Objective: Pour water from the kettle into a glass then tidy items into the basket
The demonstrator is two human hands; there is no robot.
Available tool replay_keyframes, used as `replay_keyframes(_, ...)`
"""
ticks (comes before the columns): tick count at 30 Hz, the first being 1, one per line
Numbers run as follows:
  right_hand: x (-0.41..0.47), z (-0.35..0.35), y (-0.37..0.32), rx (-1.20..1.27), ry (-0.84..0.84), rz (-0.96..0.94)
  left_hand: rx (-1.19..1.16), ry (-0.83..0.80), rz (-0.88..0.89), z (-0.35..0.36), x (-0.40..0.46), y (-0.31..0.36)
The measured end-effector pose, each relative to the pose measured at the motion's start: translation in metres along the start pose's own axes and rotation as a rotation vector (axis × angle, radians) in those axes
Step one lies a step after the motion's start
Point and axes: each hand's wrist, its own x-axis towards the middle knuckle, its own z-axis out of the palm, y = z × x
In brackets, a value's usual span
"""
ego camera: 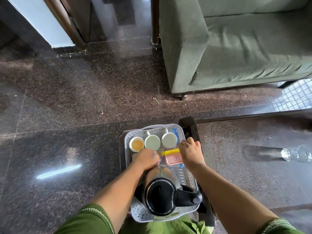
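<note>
Basket point(184, 137) sits on a small dark table point(205, 211), directly below the person, so both arms reach it without stretching. Kettle point(161, 193) stands upright at the near end — probably placed there because it is the bulkiest item. Three cups point(152, 141) line the far end; a yellow-lidded box point(170, 156) lies between. Glass point(297, 153) lies on its side on the floor, well apart to the right — not yet tidied.

Left hand point(146, 157) is inside the basket, fingers curled downward; contents of its grip cannot be determined. Right hand point(190, 149) rests at the right rim, fingers bent over it.
</note>
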Motion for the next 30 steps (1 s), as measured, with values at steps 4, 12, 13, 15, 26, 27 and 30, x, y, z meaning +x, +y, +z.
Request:
replay_keyframes(4, -0.003, 0.004, -0.003, -0.015, 0.032, -0.007, 0.001, -0.011, 0.002, -0.002, -0.001, 0.003)
replay_keyframes(12, -0.007, 0.007, -0.006, -0.049, 0.084, 0.011, -0.014, 0.036, 0.013, -0.004, 0.005, 0.007)
replay_keyframes(13, -0.007, 0.007, -0.006, -0.051, 0.079, 0.012, -0.028, 0.041, 0.006, -0.004, 0.005, 0.007)
replay_keyframes(15, -0.007, 0.006, -0.005, -0.056, 0.073, 0.009, -0.051, 0.041, -0.011, -0.004, 0.003, 0.008)
replay_keyframes(26, -0.007, -0.004, -0.006, -0.031, -0.043, 0.024, -0.158, 0.081, -0.044, -0.015, -0.017, 0.006)
replay_keyframes(27, -0.008, -0.005, -0.004, -0.003, -0.074, 0.027, -0.168, 0.075, -0.044, -0.016, -0.019, 0.005)
replay_keyframes(30, -0.012, -0.002, -0.004, 0.044, -0.07, 0.0, -0.143, 0.097, -0.002, -0.022, -0.029, 0.007)
